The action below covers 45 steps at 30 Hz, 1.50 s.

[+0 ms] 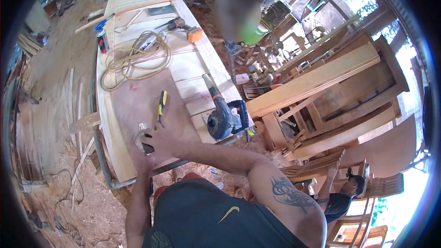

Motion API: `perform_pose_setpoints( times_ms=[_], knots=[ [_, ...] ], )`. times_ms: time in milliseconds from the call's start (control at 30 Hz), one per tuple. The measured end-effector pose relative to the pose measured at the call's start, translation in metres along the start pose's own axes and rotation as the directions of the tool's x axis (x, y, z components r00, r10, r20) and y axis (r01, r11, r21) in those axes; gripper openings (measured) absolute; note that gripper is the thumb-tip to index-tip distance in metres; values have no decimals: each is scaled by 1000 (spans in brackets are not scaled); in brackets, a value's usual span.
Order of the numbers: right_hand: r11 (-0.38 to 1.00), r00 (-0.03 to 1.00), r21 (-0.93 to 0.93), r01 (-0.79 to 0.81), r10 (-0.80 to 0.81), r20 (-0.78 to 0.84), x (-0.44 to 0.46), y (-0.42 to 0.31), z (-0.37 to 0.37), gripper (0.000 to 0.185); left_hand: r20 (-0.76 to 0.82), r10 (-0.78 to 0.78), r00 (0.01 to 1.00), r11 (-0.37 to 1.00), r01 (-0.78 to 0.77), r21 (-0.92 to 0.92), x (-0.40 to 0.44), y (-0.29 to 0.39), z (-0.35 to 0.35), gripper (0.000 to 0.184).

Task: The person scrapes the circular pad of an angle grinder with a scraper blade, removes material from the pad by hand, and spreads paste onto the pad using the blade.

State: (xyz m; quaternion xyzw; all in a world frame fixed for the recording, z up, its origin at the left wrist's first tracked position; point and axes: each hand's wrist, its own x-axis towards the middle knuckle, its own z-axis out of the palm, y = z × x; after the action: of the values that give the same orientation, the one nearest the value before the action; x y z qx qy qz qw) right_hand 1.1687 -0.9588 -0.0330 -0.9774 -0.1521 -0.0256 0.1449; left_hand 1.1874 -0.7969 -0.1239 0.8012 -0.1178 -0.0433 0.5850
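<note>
My left hand point(140, 149) and my right hand point(161, 141) are close together over the near end of a brown sheet point(177, 110) on the wooden workbench. Between them they hold a small dark and silvery object point(147, 148), mostly covered by my fingers. The fingers of my right hand curl over its top; those of my left hand are largely hidden behind it. Just beyond my right hand lies a yellow-and-black screwdriver point(162, 105). A blue blower point(221, 119) rests to the right, near the bench edge.
A coiled hose point(166, 57), an orange-and-black drill point(194, 34) and a red-and-black can point(102, 43) lie or stand farther up the bench. Long boards point(317, 82) are stacked at the right. Another person point(340, 200) works at the lower right.
</note>
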Motion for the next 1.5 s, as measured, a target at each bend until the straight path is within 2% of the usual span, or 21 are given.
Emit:
perform_pose_setpoints(
  times_ms=[100, 200, 267, 333, 367, 400, 433, 467, 533, 567, 633, 700, 767, 867, 967, 1067, 1167, 1267, 1367, 1467, 1500],
  knots=[
    [997, 999, 75, 30, -27, -41, 7, 3, 15, 64, -21, -5, 1000, 988, 2, -157, 0, 11, 1, 110],
    [989, 1000, 150, -14, 17, -19, 7, -2, 6, 66, -22, -67, 998, 995, 65, -72, 0, 10, -1, 109],
    [990, 1000, 139, -28, 29, -5, 7, -6, 1, 68, -10, 66, 998, 995, -67, -75, 0, -8, 1, 96],
    [1000, 1000, -9, -5, 5, -14, -1, -9, -8, 68, 11, -71, 997, 905, 69, -419, 1, -23, 9, 79],
    [998, 1000, -65, 26, -27, -9, -6, -14, -10, 68, 100, -164, 981, 793, 191, -578, 8, -25, 11, 70],
    [1000, 988, -8, -2, 4, 154, 0, -12, -14, 70, 187, -253, 949, 641, 309, -702, 13, -25, 13, 61],
    [998, 946, 52, -26, 7, 325, 12, -7, -15, 73, 108, -339, 935, 682, 323, -656, 13, -12, 14, 44],
    [993, 985, 121, 4, -25, 170, 15, 2, -1, 76, 27, -419, 907, 714, 348, -608, 13, 2, 16, 37],
    [995, 999, 96, -12, 7, 52, 9, -10, -17, 67, -27, -261, 965, 863, 221, -455, 6, 37, 2, 33],
    [995, 1000, 103, -1, 3, -12, 7, -9, -8, 67, -52, -189, 981, 916, 157, -370, 3, 48, -9, 36],
    [996, 999, 88, 13, -17, 40, 1, -6, -12, 68, -85, -6, 996, 985, -9, -172, 0, 54, -21, 53],
    [997, 998, 79, -5, 1, 55, 3, -6, -17, 68, -62, 41, 997, 996, -45, -76, 4, 46, -15, 74],
    [992, 999, 116, -40, 37, 34, 14, -4, -18, 68, -26, -87, 996, 993, 84, -83, 8, 35, -10, 94],
    [997, 999, 65, 47, -48, 19, -1, -4, -10, 68, -43, 65, 997, 997, -67, -44, 4, 21, -11, 97],
    [995, 1000, 101, -3, 6, -25, 5, -7, -19, 68, -33, 27, 999, 976, -33, -217, 5, 12, -5, 97],
    [992, 998, 114, -58, 56, 21, 11, -11, -24, 67, -62, 8, 998, 998, -5, 56, 5, 20, -6, 97],
    [995, 999, 89, -35, 33, 24, -6, -10, -22, 66, -7, -15, 1000, 985, 13, -171, 8, 7, 1, 95],
    [977, 990, 168, -134, 124, 64, 12, -5, -19, 65, -81, 94, 992, 996, -94, 5, 8, 0, 2, 88],
    [1000, 1000, 29, -5, 6, -27, -2, -7, -17, 57, -42, 67, 997, 992, -71, -102, 5, 33, -12, 82],
    [998, 998, 62, -19, 23, -56, -8, -7, -17, 56, -68, 146, 987, 980, -154, -128, 5, 33, -12, 81],
    [994, 997, 88, -71, 73, -21, -6, -8, -17, 58, -72, 112, 991, 985, -121, -125, 3, 27, -7, 82]
  ],
)
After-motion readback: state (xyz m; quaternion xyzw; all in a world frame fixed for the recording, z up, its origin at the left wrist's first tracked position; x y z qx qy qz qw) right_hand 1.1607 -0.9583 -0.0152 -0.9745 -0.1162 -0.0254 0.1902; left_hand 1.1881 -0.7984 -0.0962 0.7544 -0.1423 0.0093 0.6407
